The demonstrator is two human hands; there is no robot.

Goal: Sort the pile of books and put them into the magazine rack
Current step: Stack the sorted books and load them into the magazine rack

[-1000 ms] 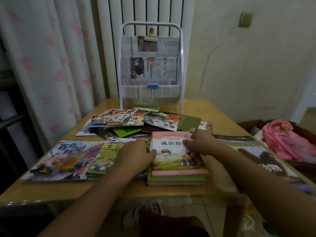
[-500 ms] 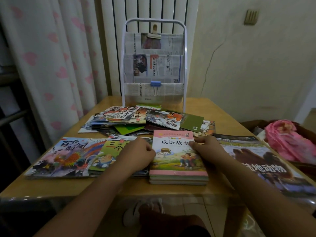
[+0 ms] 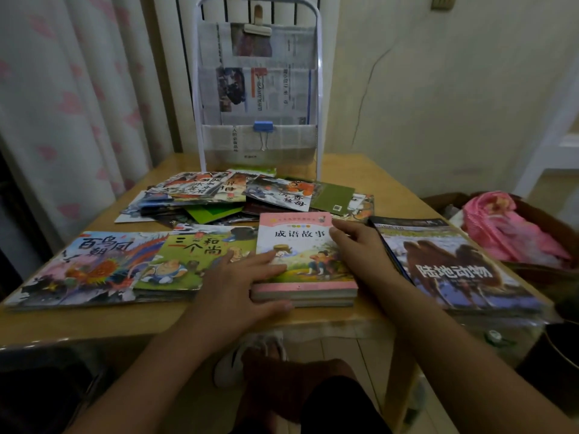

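Note:
A short stack topped by a pink-edged storybook point(image 3: 302, 242) lies at the table's front middle. My left hand point(image 3: 241, 286) rests flat on its front left corner, fingers on the cover and thumb along the front edge. My right hand point(image 3: 357, 245) lies with straight fingers along the stack's right edge. A loose pile of picture books point(image 3: 232, 195) is spread behind it. The white magazine rack point(image 3: 318, 89) stands at the table's back, its pockets lined with newspaper.
Left of the stack lie a green picture book point(image 3: 188, 258) and a large phoenix book point(image 3: 91, 267). A big camel book point(image 3: 451, 270) sits at the right. The wooden table point(image 3: 376, 180) ends close to me. A curtain point(image 3: 62, 104) hangs left; a pink bag point(image 3: 507, 227) sits right.
Both hands were curled against the stack's sides; now their fingers are stretched out, the left over the cover's front corner, the right along the right edge. The view has tilted down and closer.

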